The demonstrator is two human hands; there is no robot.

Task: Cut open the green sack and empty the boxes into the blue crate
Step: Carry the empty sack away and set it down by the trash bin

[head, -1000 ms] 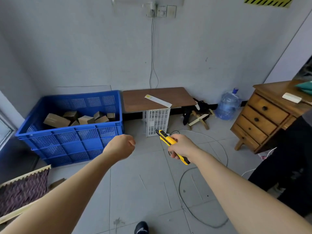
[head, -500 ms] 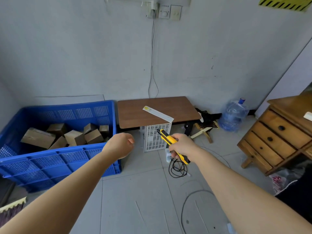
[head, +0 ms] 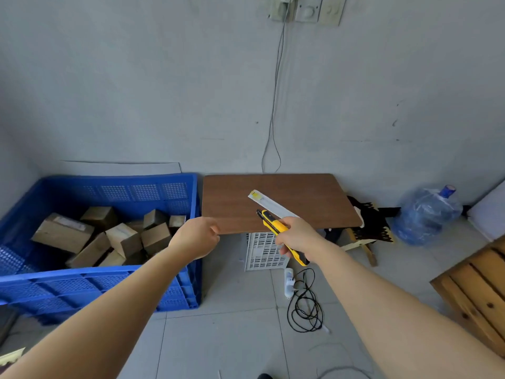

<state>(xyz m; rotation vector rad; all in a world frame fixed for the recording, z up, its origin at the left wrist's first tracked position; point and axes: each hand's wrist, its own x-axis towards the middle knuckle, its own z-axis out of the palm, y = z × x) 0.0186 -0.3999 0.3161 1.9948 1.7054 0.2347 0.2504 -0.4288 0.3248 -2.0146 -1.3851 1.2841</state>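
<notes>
The blue crate (head: 90, 280) stands on the floor at the left, with several brown cardboard boxes (head: 123, 239) lying inside it. My right hand (head: 299, 236) grips a yellow and black utility knife (head: 274, 227), its tip pointing up and left over the front edge of the low brown table (head: 300, 198). My left hand (head: 195, 237) is a closed fist with nothing in it, hovering by the crate's right wall near the table's front left corner. No green sack is in view.
A white flat strip (head: 269, 204) lies on the table, which rests on a white slotted crate (head: 263, 251). A power strip and coiled black cable (head: 303, 305) lie on the floor. A water bottle (head: 426, 214) and wooden drawers (head: 475, 294) stand at the right.
The view has come closer to the table and crate. Both hands have moved forward, the knife now over the table's front edge. The left fist stays closed.
</notes>
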